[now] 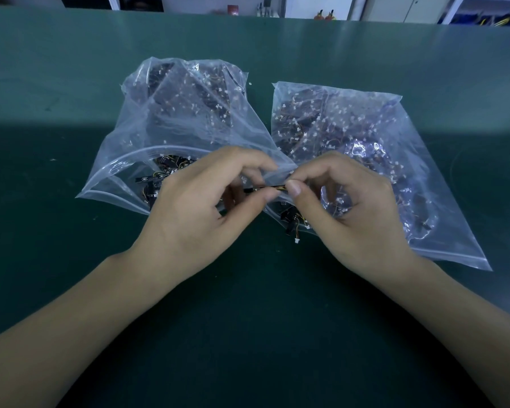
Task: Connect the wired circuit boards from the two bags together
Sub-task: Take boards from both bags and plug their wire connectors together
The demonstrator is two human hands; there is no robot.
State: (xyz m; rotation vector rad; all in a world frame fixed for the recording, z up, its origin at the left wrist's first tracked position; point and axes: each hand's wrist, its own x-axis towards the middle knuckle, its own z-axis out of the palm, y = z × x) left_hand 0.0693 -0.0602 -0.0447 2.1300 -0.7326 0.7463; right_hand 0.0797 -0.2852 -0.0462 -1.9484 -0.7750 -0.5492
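On my far left I see the dark green desk, and on it the left clear plastic bag, its zip mouth gaping toward me with black wired circuit boards and small white connectors showing inside. Moving in, my left hand hovers over that bag's near right corner, thumb and forefinger curled into a tight grip on the left end of a thin black circuit board with yellow wiring. That board sits between both hands, just above the gap where the two bags meet. My right hand pinches its right end the same way, thumb nail up, the other fingers loosely curled. Below the hands, a few loose boards with orange wires spill at the right bag's mouth. The right plastic bag lies flat beside the first, packed with the same boards and connectors.
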